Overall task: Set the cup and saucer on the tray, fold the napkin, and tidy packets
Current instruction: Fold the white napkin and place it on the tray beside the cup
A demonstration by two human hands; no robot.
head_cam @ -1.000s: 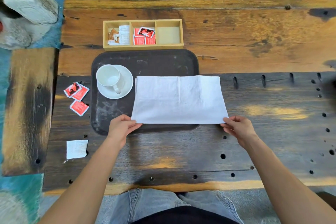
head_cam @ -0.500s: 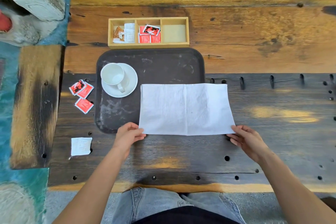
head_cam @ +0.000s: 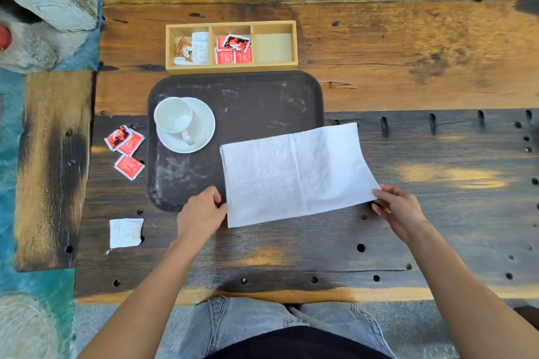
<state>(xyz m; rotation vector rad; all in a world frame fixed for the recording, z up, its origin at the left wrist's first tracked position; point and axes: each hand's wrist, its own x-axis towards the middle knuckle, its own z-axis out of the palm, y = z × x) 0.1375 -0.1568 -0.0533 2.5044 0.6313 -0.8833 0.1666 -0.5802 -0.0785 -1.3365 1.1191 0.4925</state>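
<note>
Head view: cup (head_cam: pixel 173 115) sits on saucer (head_cam: pixel 186 125), both on the tray (head_cam: pixel 262 96) at its left end, so that step looks done.

Napkin (head_cam: pixel 297 173) is mid-fold: a flat white rectangle, creases visible, lying skewed half on the tray's right end and half on the worktop (head_cam: pixel 437 67). Left hand (head_cam: pixel 201 213) pinches its near-left corner, right hand (head_cam: pixel 398 205) pinches the near-right corner; both grips clamped on the cloth edge. I'd guess at least one more fold is left.

Packets not tidied yet:
- red packets (head_cam: pixel 125 140) in a small loose pile on the worktop just left of the tray
- one more red packet (head_cam: pixel 129 167) lying beside them, nearer
- white packet (head_cam: pixel 126 232) alone near the front-left, well apart from the tray

Box (head_cam: pixel 232 68), three compartments, sits just behind the tray:
- left: brown and white packets
- middle: red ones, stacked untidily
- right: looks empty

Likely sort, judging by contents: loose reds to the middle, the white one to the left.
</note>
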